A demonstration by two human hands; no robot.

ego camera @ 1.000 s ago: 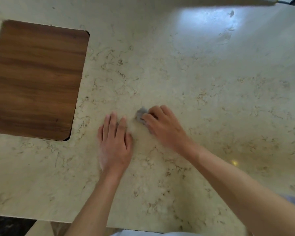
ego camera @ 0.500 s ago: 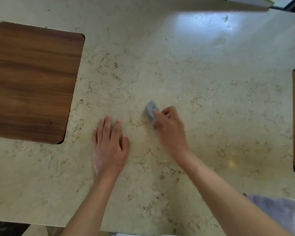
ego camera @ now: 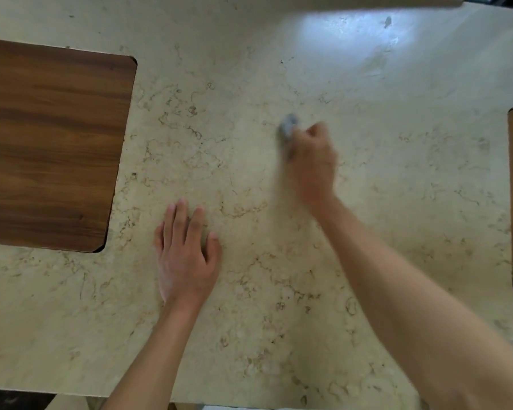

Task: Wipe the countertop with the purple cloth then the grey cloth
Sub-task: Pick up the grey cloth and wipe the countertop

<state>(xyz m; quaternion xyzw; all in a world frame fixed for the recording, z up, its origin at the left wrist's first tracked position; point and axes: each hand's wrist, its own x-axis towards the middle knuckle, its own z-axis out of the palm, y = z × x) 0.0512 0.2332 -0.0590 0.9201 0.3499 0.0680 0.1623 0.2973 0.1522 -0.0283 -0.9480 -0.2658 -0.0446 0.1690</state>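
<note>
A: Right hand (ego camera: 311,164) state?
B: Clenched on the grey cloth (ego camera: 288,127), bunched at its far-left fingertips (blurred), mid-countertop (ego camera: 279,69).
A: Left hand (ego camera: 187,255)?
B: Flat, empty, nearer; the cloth lies far-right of it.

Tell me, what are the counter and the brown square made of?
The countertop looks like polished stone, maybe marble: cream with brown veins and a shiny glare. The brown panel looks like wood or a wood-look laminate: it shows dark grain streaks.
</note>
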